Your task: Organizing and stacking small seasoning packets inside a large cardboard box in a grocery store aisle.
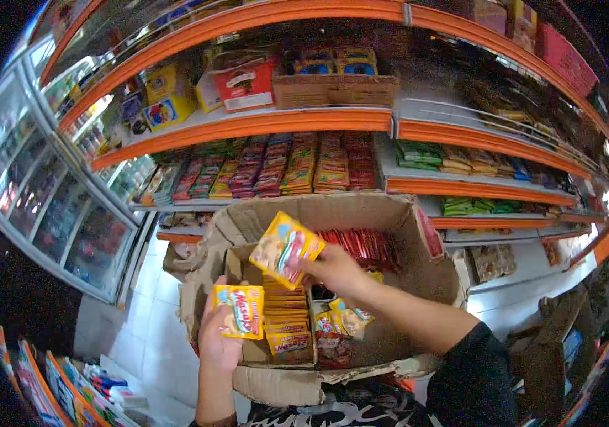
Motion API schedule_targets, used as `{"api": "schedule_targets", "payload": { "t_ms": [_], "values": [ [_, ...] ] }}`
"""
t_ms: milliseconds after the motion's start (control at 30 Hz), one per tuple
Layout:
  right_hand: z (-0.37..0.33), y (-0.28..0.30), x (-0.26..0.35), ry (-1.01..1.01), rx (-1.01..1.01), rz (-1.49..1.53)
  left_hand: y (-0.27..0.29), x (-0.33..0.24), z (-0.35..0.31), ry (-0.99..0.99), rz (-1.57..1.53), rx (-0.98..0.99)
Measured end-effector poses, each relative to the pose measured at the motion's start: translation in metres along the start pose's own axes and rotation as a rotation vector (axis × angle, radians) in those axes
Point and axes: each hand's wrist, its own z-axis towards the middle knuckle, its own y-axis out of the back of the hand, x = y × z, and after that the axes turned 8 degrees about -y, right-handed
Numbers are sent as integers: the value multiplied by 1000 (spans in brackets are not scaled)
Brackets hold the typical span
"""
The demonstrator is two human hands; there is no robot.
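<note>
My left hand [219, 347] is closed on a yellow sachet [241, 312] with red lettering, held upright over the left side of a large open cardboard box [283, 384]. My right hand [340, 272] pinches another yellow sachet [280, 243] by its lower right part, higher up and tilted. Below them, a smaller open carton [312, 341] inside the box holds a stacked row of yellow sachets [287, 312]. To its right lie a few loose yellow sachets [351, 318]. Red shiny packets [365, 245] stand in a row at the box's far side, partly behind my right hand.
Orange-edged shelves [247, 127] cross the far side, with rows of colourful sachets [269, 164] and a brown carton [334, 91]. A glass-door cooler [55, 192] stands at left. Another cardboard box [550, 341] sits at right. Stacked goods [70, 384] fill the lower left.
</note>
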Motion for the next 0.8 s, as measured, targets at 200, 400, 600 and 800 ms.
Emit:
{"api": "schedule_targets", "payload": {
  "t_ms": [200,400,600,800],
  "values": [
    [-7,45,49,307,-111,127,25,-6,5,-16,-137,-201],
    [-8,48,48,145,-37,264,2,-1,1,177,-28,-8],
    [-1,36,45,219,216,129,21,-2,9,112,-221,-275],
    [3,23,27,-182,265,-110,8,-2,21,126,-241,-309]
  ]
}}
